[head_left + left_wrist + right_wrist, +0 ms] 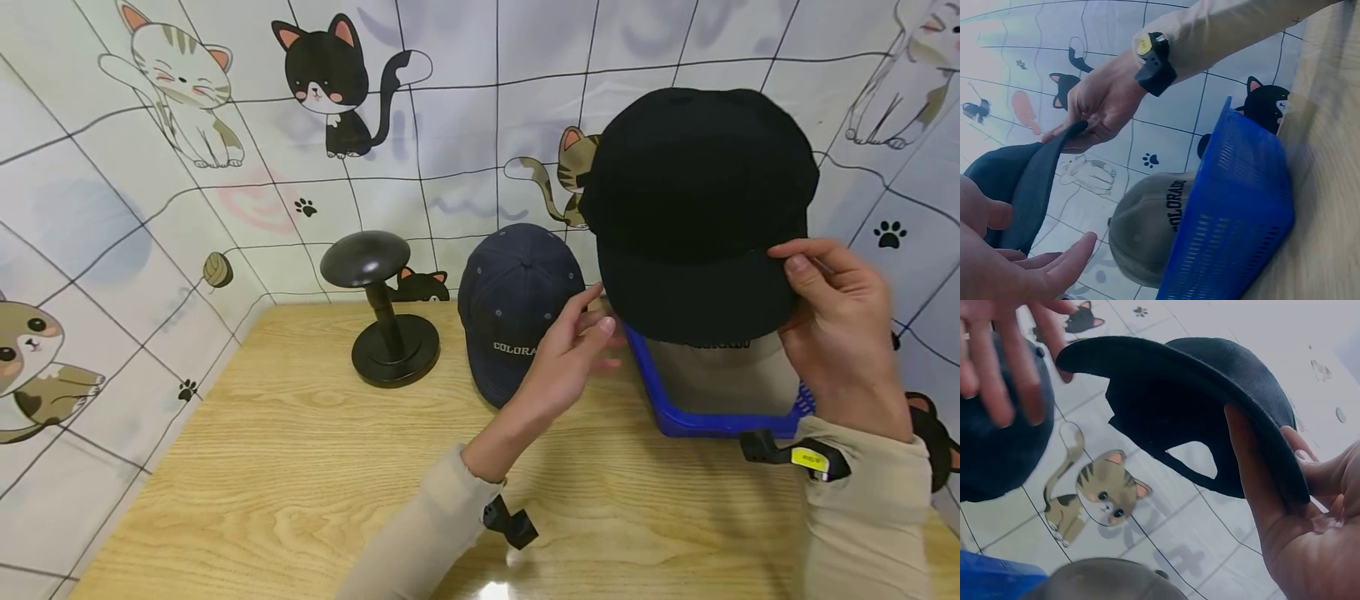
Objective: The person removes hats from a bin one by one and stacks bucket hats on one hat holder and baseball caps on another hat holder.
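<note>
My right hand (847, 312) pinches the side of the brim of a black cap (701, 175), thumb on one face and fingers on the other. In the right wrist view, the hollow underside of the black cap (1235, 369) and its rear strap opening show. Held up in the air, it hangs above a blue basket (675, 422). Fingers spread and holding nothing, my left hand (558, 362) is near the other side of the brim. Behind that hand, a navy cap (513, 267) with "COLORA…" lettering sits on the table, partly covered.
Inside the basket lies a grey-beige cap (1147, 219) with dark lettering, rising above the rim. A black mushroom-shaped hat stand (384, 312) stands left of the navy cap on the wooden table (300, 467). Cat-print sheeting (465, 108) covers the walls behind.
</note>
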`<state>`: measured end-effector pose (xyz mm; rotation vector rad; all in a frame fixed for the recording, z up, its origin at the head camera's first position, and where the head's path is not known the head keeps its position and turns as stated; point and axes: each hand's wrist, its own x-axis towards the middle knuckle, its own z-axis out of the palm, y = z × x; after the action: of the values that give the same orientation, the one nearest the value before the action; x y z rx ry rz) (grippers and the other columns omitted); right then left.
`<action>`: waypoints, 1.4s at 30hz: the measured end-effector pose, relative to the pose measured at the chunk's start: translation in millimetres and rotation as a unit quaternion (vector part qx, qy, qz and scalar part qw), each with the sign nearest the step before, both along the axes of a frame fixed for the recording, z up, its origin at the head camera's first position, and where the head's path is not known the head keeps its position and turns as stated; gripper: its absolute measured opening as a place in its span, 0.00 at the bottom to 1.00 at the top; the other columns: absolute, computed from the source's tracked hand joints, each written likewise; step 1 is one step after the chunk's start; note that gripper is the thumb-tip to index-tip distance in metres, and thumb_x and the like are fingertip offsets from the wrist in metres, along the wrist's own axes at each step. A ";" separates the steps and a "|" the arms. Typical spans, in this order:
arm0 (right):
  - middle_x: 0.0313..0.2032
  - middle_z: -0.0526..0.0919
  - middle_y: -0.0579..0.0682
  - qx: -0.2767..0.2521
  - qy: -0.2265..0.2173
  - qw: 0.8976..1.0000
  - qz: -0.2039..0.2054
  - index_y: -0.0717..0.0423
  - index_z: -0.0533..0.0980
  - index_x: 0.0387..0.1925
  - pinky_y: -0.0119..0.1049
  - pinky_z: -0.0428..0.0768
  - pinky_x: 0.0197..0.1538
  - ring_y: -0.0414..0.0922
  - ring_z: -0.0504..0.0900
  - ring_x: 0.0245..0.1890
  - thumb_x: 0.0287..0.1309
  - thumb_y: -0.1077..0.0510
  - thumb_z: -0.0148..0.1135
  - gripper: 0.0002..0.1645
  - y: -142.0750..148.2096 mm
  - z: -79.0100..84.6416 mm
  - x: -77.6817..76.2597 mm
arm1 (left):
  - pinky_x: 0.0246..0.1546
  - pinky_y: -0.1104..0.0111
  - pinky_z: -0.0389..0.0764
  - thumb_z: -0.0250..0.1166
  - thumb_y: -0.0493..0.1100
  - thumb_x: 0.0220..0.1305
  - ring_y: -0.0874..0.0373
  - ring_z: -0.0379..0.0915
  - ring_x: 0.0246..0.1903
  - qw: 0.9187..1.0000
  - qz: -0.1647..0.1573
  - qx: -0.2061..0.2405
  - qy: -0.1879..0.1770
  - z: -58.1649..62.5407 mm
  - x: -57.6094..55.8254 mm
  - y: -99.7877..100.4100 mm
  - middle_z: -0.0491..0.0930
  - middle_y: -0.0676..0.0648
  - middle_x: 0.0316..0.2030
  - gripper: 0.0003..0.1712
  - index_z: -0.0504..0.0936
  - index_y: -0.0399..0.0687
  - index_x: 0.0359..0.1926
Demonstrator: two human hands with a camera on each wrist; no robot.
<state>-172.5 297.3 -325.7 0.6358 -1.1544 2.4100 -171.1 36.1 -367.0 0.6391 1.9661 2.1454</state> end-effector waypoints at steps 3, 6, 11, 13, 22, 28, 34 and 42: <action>0.42 0.79 0.63 -0.006 0.004 1.000 0.025 0.84 0.75 0.46 0.39 0.90 0.40 0.54 0.89 0.36 0.71 0.75 0.48 0.12 -7.0 -0.2 -1.0 | 0.55 0.57 0.86 0.57 0.43 0.79 0.46 0.81 0.60 1.000 0.006 0.016 0.001 2.5 0.2 -5.5 0.73 0.42 0.71 0.35 0.56 0.61 0.81; 0.42 0.80 0.63 0.002 0.003 0.999 0.034 0.83 0.75 0.46 0.39 0.89 0.40 0.53 0.89 0.36 0.72 0.74 0.49 0.12 -14.8 -1.3 -2.1 | 0.57 0.55 0.85 0.60 0.41 0.77 0.43 0.83 0.57 1.000 0.019 0.021 0.000 3.8 0.2 -11.6 0.71 0.43 0.72 0.39 0.55 0.62 0.81; 0.42 0.82 0.63 0.010 0.010 0.999 0.052 0.81 0.75 0.46 0.42 0.90 0.38 0.54 0.89 0.36 0.73 0.73 0.49 0.11 -27.6 -3.4 -5.4 | 0.57 0.60 0.85 0.65 0.35 0.71 0.43 0.82 0.58 0.998 0.053 0.019 0.024 5.5 -1.1 -22.2 0.72 0.41 0.69 0.43 0.57 0.57 0.80; 0.42 0.82 0.63 0.011 0.018 0.998 0.064 0.80 0.75 0.46 0.43 0.90 0.39 0.54 0.89 0.37 0.73 0.73 0.48 0.11 -32.4 -4.6 -6.6 | 0.56 0.61 0.85 0.67 0.33 0.70 0.45 0.81 0.59 0.997 0.065 0.022 0.033 5.8 -2.4 -27.8 0.73 0.40 0.68 0.43 0.59 0.55 0.79; 0.44 0.81 0.58 0.063 0.016 0.994 0.087 0.74 0.77 0.47 0.36 0.89 0.42 0.48 0.88 0.39 0.75 0.69 0.48 0.12 -64.1 -14.4 -10.7 | 0.49 0.58 0.89 0.65 0.26 0.67 0.61 0.85 0.40 0.992 0.095 0.077 0.023 -0.7 -7.2 -65.7 0.78 0.39 0.57 0.35 0.67 0.43 0.73; 0.36 0.84 0.50 0.143 -0.028 0.987 0.063 0.64 0.80 0.46 0.30 0.86 0.39 0.42 0.87 0.35 0.76 0.65 0.51 0.11 -85.2 -24.2 -12.4 | 0.44 0.59 0.90 0.66 0.26 0.65 0.62 0.84 0.32 0.991 0.116 0.064 0.005 -4.1 -9.1 -94.1 0.76 0.49 0.46 0.36 0.68 0.47 0.72; 0.36 0.82 0.43 0.292 -0.093 0.952 0.005 0.55 0.79 0.51 0.28 0.80 0.35 0.38 0.79 0.28 0.73 0.62 0.60 0.09 -96.6 -31.5 -13.5 | 0.43 0.59 0.90 0.66 0.25 0.64 0.60 0.84 0.30 0.988 0.150 0.039 0.013 -8.6 -18.5 -115.3 0.76 0.49 0.43 0.35 0.72 0.50 0.69; 0.64 0.71 0.45 0.403 -0.104 0.907 -0.066 0.58 0.74 0.57 0.24 0.80 0.45 0.30 0.83 0.45 0.70 0.68 0.62 0.17 -111.5 -45.8 -19.4 | 0.44 0.59 0.90 0.67 0.27 0.65 0.59 0.86 0.35 0.985 0.166 0.040 0.010 -16.4 -31.8 -126.7 0.81 0.48 0.44 0.32 0.75 0.53 0.66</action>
<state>-191.9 185.8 -371.5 0.4988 -2.2338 1.8469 -203.0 -90.6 -383.4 0.3655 2.1355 2.4237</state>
